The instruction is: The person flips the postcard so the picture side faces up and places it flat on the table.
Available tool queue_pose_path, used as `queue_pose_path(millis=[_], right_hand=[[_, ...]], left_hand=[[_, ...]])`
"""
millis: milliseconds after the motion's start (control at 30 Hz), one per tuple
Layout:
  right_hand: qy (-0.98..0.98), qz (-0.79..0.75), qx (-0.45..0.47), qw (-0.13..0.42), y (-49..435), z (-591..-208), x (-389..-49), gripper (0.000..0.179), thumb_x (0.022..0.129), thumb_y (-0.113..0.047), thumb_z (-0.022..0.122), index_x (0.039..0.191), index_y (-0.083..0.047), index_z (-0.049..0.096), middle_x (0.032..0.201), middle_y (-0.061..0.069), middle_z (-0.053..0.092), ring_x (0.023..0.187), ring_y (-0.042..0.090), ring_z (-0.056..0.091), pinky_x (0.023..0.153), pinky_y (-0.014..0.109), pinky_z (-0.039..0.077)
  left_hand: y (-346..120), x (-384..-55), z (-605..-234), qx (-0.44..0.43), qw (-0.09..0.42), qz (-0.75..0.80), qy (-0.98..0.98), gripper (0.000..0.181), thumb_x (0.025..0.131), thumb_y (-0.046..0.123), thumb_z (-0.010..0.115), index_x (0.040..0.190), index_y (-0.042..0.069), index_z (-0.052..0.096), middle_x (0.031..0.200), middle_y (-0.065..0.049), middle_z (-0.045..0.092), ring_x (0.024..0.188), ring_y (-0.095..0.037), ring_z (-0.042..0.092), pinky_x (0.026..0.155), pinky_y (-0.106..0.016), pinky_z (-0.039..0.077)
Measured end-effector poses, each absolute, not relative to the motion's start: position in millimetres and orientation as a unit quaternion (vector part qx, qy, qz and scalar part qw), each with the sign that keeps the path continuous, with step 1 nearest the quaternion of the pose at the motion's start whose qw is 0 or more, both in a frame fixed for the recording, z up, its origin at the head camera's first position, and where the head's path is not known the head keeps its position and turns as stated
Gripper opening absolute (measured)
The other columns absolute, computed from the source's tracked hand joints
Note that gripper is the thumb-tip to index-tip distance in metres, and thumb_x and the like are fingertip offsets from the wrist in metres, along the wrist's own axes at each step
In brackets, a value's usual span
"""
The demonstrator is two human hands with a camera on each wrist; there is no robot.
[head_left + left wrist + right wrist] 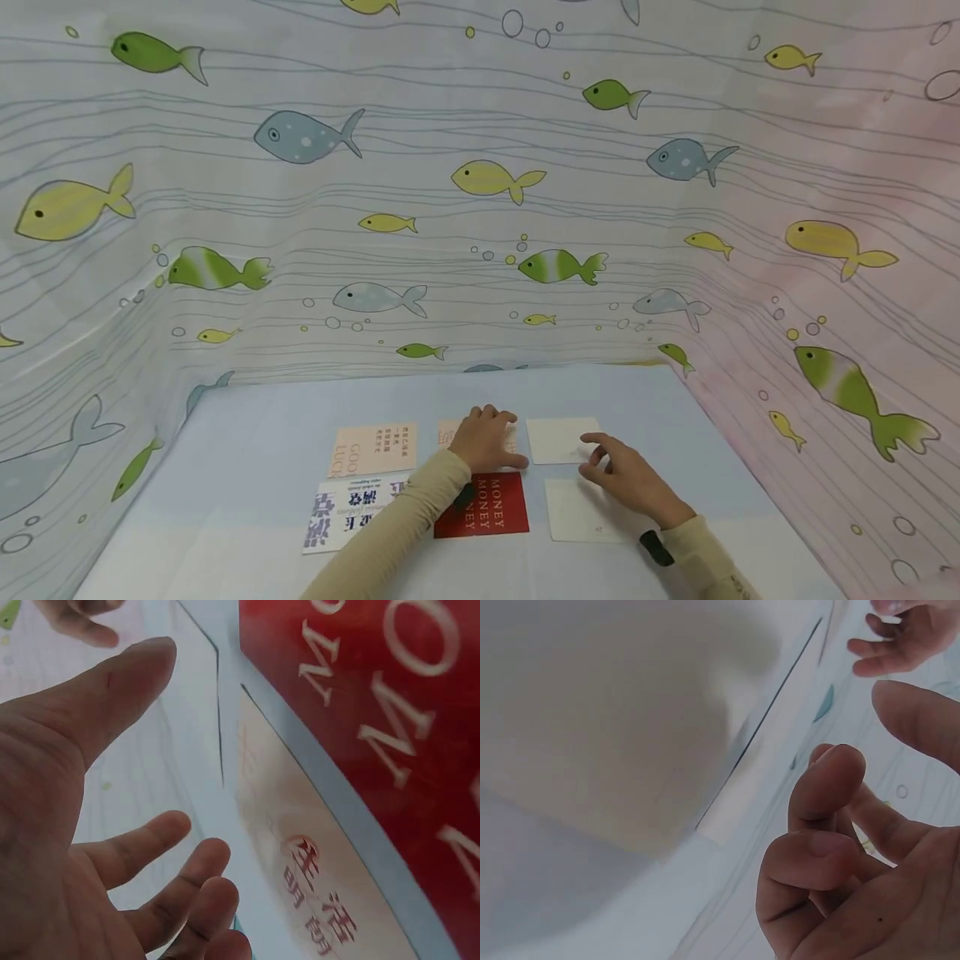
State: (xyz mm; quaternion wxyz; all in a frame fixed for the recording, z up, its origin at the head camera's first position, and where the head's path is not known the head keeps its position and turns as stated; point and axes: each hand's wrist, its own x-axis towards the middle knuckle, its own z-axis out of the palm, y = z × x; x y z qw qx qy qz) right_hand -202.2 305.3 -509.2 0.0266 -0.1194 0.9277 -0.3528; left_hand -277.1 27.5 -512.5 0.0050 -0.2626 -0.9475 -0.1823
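My left hand [483, 442] is over the peach card [270, 840] with red characters in the back row, thumb spread from its fingers and nothing held. Just in front of it lies a red card [502, 504] printed "MONEY". On the right, my right hand [630, 479] hovers by two blank-looking white cards, one at the back [551, 440] and one in front [573, 510]. Its fingers are loosely bent and hold nothing; the right wrist view shows a gap between thumb [915, 720] and fingers.
At the left, a pale pink card [367, 454] reading "GOOD LUCK" lies behind a white card [352, 500] with blue print, partly covered by the left sleeve [397, 525]. A pale cloth covers the table [247, 467]. Fish-patterned sheets [450, 242] enclose the back and sides.
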Motion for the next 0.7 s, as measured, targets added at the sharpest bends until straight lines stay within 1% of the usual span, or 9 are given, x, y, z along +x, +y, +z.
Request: queue_pose_path(millis=[200,333,433,700], right_hand=[[0.938,-0.335,-0.089,0.020,316,-513,-218,0.060,0.094,-0.027,0.075,0.144,-0.006,0.049,0.103,0.002,0.058,0.074,0.013,0.054,0.059,0.028,0.046],[0.942,-0.326,-0.080,0.028,321,-511,-230,0.068,0.090,-0.029,0.079,0.146,-0.006,0.047,0.108,0.007,0.057,0.081,0.016,0.053,0.065,0.031,0.047],[0.945,-0.315,-0.081,0.041,327,-510,-240,0.076,0.087,-0.030,0.082,0.148,-0.004,0.044,0.113,0.011,0.056,0.086,0.019,0.053,0.070,0.035,0.047],[0.947,-0.292,-0.100,0.096,346,-509,-263,0.092,0.081,-0.031,0.087,0.152,0.002,0.038,0.116,0.020,0.055,0.091,0.025,0.055,0.079,0.045,0.048]], left_hand=[[48,-292,-516,-0.256,-0.003,-0.153,-0.954,0.082,0.072,0.062,0.084,0.137,0.016,0.063,0.122,-0.011,0.059,0.112,-0.029,0.050,0.095,-0.045,0.044],[54,-298,-517,-0.252,-0.017,-0.120,-0.960,0.087,0.071,0.066,0.082,0.140,0.018,0.061,0.123,-0.010,0.055,0.112,-0.027,0.046,0.095,-0.044,0.040],[57,-301,-517,-0.252,-0.025,-0.097,-0.963,0.089,0.071,0.070,0.080,0.140,0.018,0.060,0.123,-0.008,0.053,0.113,-0.025,0.045,0.097,-0.045,0.039],[63,-305,-516,-0.252,-0.034,-0.102,-0.962,0.086,0.069,0.066,0.083,0.139,0.021,0.061,0.123,-0.008,0.053,0.113,-0.026,0.044,0.097,-0.046,0.038]])
